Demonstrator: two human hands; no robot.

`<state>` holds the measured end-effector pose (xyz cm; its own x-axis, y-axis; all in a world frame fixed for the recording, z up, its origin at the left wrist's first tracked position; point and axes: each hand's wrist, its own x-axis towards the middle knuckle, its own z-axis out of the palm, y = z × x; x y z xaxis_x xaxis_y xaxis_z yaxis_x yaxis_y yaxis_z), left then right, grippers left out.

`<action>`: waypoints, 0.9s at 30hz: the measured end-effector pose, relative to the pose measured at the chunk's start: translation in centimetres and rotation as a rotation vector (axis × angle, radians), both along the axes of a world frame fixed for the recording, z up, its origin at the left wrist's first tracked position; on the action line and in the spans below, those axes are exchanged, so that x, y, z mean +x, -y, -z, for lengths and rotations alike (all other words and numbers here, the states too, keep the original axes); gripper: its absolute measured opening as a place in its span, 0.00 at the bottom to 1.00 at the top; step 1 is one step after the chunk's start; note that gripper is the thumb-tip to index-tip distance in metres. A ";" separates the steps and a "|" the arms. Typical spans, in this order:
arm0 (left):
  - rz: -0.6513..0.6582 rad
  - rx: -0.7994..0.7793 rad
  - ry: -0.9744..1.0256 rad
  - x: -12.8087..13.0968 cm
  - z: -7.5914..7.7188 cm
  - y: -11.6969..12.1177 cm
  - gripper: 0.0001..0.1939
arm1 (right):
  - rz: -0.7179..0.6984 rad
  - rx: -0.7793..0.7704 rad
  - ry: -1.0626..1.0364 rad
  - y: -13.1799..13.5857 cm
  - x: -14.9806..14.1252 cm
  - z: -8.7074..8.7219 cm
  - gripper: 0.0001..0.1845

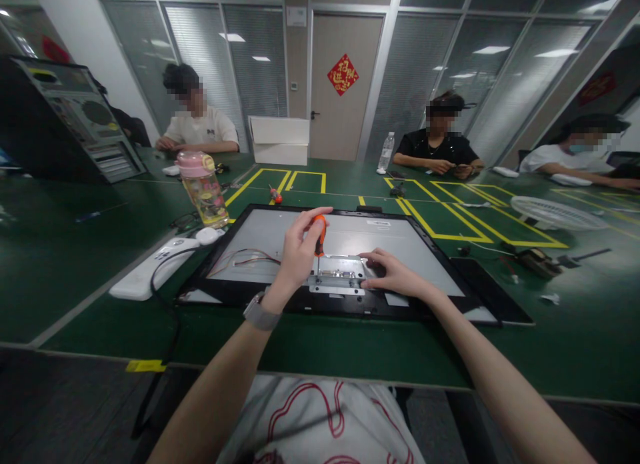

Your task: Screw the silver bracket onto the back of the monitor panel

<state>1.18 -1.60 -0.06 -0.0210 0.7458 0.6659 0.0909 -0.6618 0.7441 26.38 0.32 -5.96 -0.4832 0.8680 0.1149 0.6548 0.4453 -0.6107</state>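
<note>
An opened monitor panel with a black frame and a grey metal back lies flat on the table in front of me. A silver metal bracket with ports sits at its near middle. My left hand is closed round the orange and black handle of a screwdriver, held upright with its shaft down at the bracket's left part; the tip is too small to make out. At the bracket's right end, my right hand grips the edge with curved fingers and thumb. Thin wires run across the panel's left side.
A white power strip with a black cable and a pink-lidded bottle stand left. Beyond the panel lies a red screwdriver. Right are a black panel and a white oval part. Several people sit across the table.
</note>
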 end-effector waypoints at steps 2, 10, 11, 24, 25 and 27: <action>-0.005 0.011 -0.013 0.0 -0.1 0.1 0.13 | -0.004 0.008 0.000 0.0 0.0 0.0 0.33; -0.057 0.090 -0.028 0.3 -0.3 0.3 0.05 | -0.005 0.027 -0.002 -0.2 0.1 0.3 0.34; -0.067 0.099 -0.021 0.3 -0.3 0.3 0.04 | -0.004 0.026 -0.002 -0.2 0.1 0.3 0.34; -0.122 0.122 -0.036 0.5 0.2 0.2 0.04 | -0.007 0.015 0.000 -0.1 0.0 0.1 0.33; -0.130 0.118 -0.022 0.4 0.2 0.1 0.04 | -0.005 0.013 0.004 -0.1 0.0 0.1 0.33; -0.152 0.102 0.023 0.2 0.1 0.0 0.05 | -0.001 0.013 0.005 -0.1 0.1 0.1 0.33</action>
